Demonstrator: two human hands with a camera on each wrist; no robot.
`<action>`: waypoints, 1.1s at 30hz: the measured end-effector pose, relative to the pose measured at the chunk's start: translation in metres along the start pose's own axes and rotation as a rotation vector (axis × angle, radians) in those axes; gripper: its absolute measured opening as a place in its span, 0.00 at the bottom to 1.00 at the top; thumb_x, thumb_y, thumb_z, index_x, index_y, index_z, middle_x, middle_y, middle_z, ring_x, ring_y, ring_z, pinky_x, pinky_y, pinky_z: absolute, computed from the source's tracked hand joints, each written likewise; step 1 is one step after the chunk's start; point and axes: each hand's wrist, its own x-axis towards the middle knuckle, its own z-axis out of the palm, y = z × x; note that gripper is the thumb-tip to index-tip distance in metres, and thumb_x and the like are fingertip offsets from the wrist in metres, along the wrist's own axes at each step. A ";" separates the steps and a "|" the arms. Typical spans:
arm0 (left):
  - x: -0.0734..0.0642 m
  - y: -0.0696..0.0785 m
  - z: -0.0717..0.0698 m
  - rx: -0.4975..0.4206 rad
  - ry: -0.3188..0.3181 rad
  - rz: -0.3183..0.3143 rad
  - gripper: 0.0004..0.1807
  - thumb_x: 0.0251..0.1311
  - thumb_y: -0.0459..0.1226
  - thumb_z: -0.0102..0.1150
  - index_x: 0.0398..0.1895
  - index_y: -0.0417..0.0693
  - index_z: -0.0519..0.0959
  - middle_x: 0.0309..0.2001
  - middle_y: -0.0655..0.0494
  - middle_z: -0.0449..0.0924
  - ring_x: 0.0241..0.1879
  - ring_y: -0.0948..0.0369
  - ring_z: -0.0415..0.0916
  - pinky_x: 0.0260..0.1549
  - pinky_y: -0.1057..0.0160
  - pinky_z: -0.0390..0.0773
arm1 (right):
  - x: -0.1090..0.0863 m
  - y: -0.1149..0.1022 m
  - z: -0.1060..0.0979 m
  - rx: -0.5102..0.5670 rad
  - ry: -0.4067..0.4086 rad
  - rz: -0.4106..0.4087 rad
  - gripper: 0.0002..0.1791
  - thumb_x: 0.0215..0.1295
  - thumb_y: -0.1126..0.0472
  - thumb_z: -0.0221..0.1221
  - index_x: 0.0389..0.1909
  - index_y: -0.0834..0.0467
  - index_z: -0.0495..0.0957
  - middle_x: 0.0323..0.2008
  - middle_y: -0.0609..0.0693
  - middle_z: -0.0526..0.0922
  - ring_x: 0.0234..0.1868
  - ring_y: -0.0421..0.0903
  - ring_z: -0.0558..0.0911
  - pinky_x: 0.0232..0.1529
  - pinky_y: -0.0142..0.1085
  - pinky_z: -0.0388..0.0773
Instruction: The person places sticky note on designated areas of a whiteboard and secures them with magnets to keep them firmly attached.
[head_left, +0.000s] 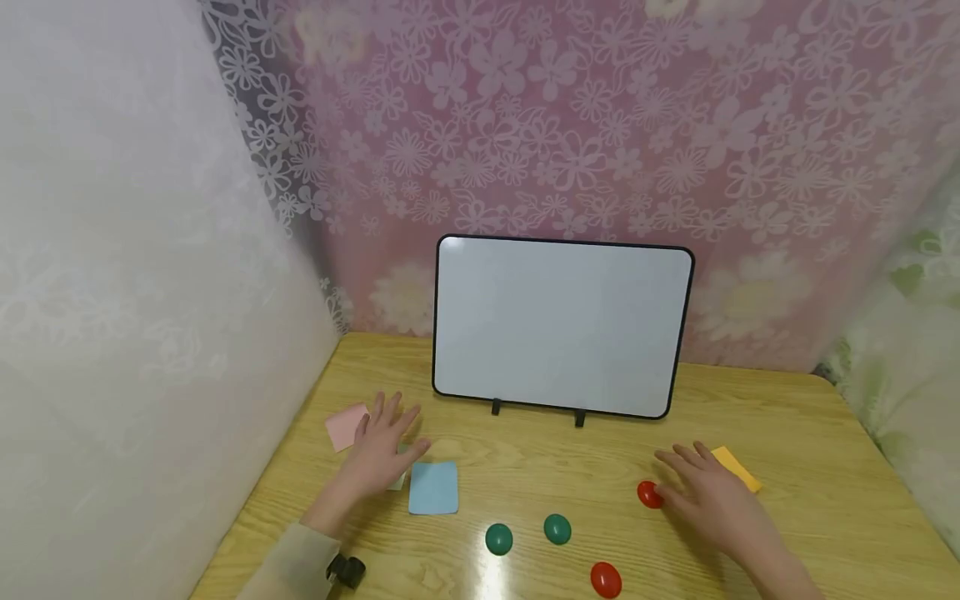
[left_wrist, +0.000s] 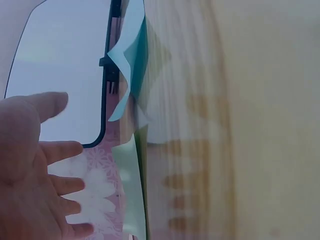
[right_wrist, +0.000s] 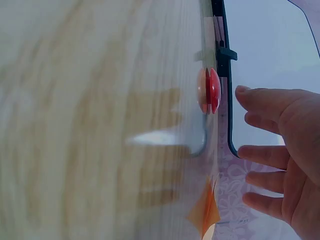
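Red magnet [head_left: 648, 494] beside my right hand [head_left: 712, 496], before the whiteboard [head_left: 562, 325]; both hands' fingers spread, empty. Risk: nudging it rolling off the bench [head_left: 810, 467]. Left hand [head_left: 382, 450].

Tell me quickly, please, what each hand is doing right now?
Left hand: open, fingers spread, holding nothing, above the wooden table.
Right hand: open, holding nothing, beside the round red magnet.

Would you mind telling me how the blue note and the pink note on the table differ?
The blue note lies fully in view just right of the left hand; the pink note is partly hidden behind that hand's fingers. The blue note sits nearer the person, the pink note nearer the left wall. Both are small square papers lying on the table.
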 end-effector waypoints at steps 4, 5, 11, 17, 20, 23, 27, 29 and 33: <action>-0.001 0.003 0.001 -0.043 0.055 0.011 0.30 0.77 0.49 0.63 0.72 0.40 0.77 0.75 0.34 0.68 0.76 0.33 0.58 0.70 0.29 0.62 | 0.000 -0.003 0.000 0.012 -0.002 -0.018 0.27 0.68 0.52 0.73 0.64 0.58 0.84 0.61 0.60 0.84 0.65 0.70 0.78 0.60 0.66 0.76; -0.002 0.004 0.000 -0.054 0.067 0.012 0.27 0.76 0.47 0.65 0.69 0.40 0.80 0.71 0.35 0.72 0.73 0.34 0.63 0.68 0.31 0.65 | 0.001 -0.003 0.000 0.013 -0.002 -0.023 0.27 0.67 0.52 0.74 0.64 0.57 0.84 0.60 0.58 0.85 0.64 0.68 0.79 0.59 0.65 0.77; -0.006 0.012 -0.002 -0.072 0.066 -0.015 0.12 0.71 0.41 0.71 0.49 0.43 0.88 0.50 0.46 0.82 0.52 0.46 0.78 0.53 0.42 0.78 | 0.002 -0.004 0.001 0.008 -0.006 -0.043 0.27 0.63 0.50 0.77 0.59 0.57 0.87 0.54 0.55 0.87 0.57 0.64 0.83 0.57 0.63 0.79; -0.008 0.016 -0.003 0.010 0.001 -0.029 0.09 0.65 0.41 0.76 0.37 0.47 0.87 0.38 0.52 0.79 0.40 0.53 0.75 0.42 0.50 0.77 | 0.005 -0.004 0.003 -0.001 -0.064 -0.024 0.26 0.62 0.47 0.77 0.57 0.56 0.87 0.52 0.54 0.87 0.54 0.63 0.83 0.55 0.62 0.80; -0.009 0.017 -0.003 0.041 -0.015 -0.035 0.10 0.62 0.42 0.78 0.35 0.47 0.86 0.37 0.53 0.80 0.40 0.52 0.75 0.43 0.50 0.77 | 0.006 -0.004 0.004 0.003 -0.070 -0.027 0.25 0.62 0.48 0.77 0.56 0.56 0.88 0.51 0.53 0.87 0.54 0.63 0.83 0.55 0.62 0.80; -0.009 0.020 -0.004 0.066 -0.019 -0.036 0.12 0.60 0.43 0.80 0.34 0.47 0.86 0.36 0.53 0.79 0.40 0.51 0.75 0.43 0.50 0.77 | 0.007 -0.005 0.004 0.003 -0.040 -0.048 0.25 0.61 0.47 0.78 0.54 0.56 0.89 0.51 0.53 0.87 0.54 0.63 0.83 0.55 0.61 0.79; -0.009 0.024 -0.005 0.090 -0.029 -0.042 0.14 0.59 0.44 0.81 0.33 0.45 0.86 0.35 0.54 0.78 0.39 0.51 0.73 0.43 0.50 0.76 | 0.008 -0.005 0.002 0.011 -0.029 -0.065 0.24 0.59 0.46 0.79 0.51 0.56 0.90 0.50 0.52 0.88 0.53 0.62 0.83 0.56 0.61 0.79; -0.010 0.026 -0.006 0.104 -0.042 -0.052 0.15 0.58 0.44 0.81 0.33 0.45 0.85 0.34 0.54 0.78 0.39 0.52 0.73 0.42 0.51 0.76 | 0.008 -0.006 0.001 0.016 -0.052 -0.062 0.24 0.59 0.47 0.79 0.51 0.55 0.90 0.49 0.51 0.88 0.53 0.61 0.83 0.56 0.60 0.80; -0.012 0.028 -0.005 0.115 -0.069 -0.077 0.16 0.58 0.44 0.82 0.32 0.45 0.83 0.33 0.55 0.75 0.38 0.53 0.71 0.40 0.52 0.76 | 0.007 -0.005 0.001 0.018 -0.087 -0.056 0.22 0.58 0.48 0.79 0.50 0.55 0.90 0.49 0.50 0.88 0.54 0.60 0.83 0.56 0.60 0.80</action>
